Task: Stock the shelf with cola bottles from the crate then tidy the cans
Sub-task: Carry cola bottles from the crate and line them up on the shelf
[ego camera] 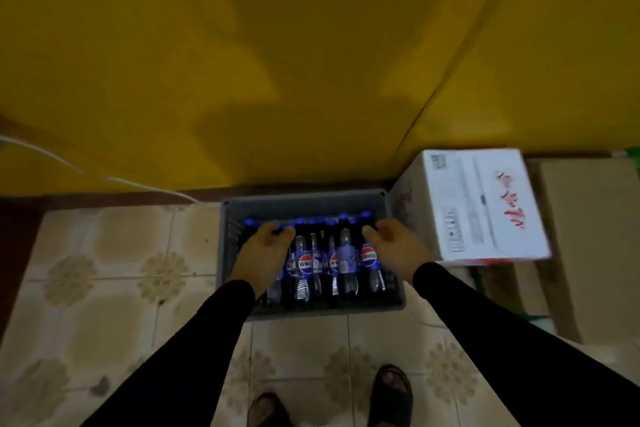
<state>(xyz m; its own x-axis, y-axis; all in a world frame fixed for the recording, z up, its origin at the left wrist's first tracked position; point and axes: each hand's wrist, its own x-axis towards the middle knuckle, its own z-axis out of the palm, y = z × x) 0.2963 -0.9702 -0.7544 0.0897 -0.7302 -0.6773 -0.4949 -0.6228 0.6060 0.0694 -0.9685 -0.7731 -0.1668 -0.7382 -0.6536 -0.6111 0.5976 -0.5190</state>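
Note:
A grey plastic crate (304, 202) stands on the tiled floor against the yellow wall. Inside it lie several cola bottles (304, 263) with blue caps and blue labels, necks pointing to the wall. My left hand (265, 250) rests over the leftmost bottle, its fingers curled around the neck. My right hand (393, 246) is at the crate's right side, cupped next to the rightmost bottle (370, 258), fingers apart and holding nothing. Both arms wear black sleeves. No shelf or cans are in view.
A white cardboard box (485, 208) with red lettering sits right of the crate on brown cartons (588, 239). A white cable (104, 177) runs along the wall base on the left. My two sandalled feet (391, 395) stand on the patterned tiles below the crate.

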